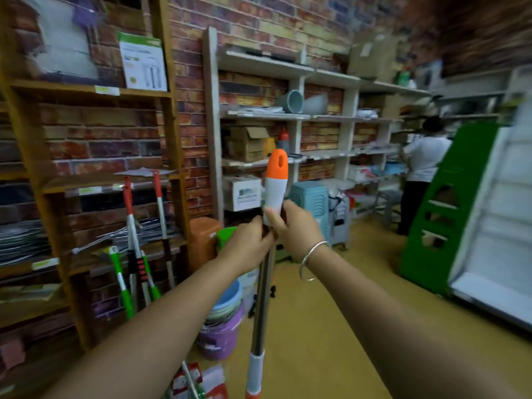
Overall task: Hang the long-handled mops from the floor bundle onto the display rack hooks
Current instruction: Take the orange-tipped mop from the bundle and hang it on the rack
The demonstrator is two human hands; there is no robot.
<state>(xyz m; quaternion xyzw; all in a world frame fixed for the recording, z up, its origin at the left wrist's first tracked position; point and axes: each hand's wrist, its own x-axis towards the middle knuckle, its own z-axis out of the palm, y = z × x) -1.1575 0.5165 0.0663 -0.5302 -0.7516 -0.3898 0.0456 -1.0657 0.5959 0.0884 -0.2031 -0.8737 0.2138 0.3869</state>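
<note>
I hold one long-handled mop [275,185] upright in front of me. Its top grip is white with an orange cap and a hanging slot; below runs a steel pole with a white and orange collar. My left hand [248,246] grips the pole just under the grip. My right hand [293,226], with a silver bangle on the wrist, wraps the bottom of the white grip. Several other mops [135,249] with red, white and green handles lean against the wooden rack [169,116] at the left. The mop's head is out of view.
Stacked purple and blue buckets [221,323] stand on the floor below my left arm. A white shelf unit [299,116] holds boxes and bins against the brick wall. A green display stand [437,226] is at the right, and a person [423,171] stands behind it.
</note>
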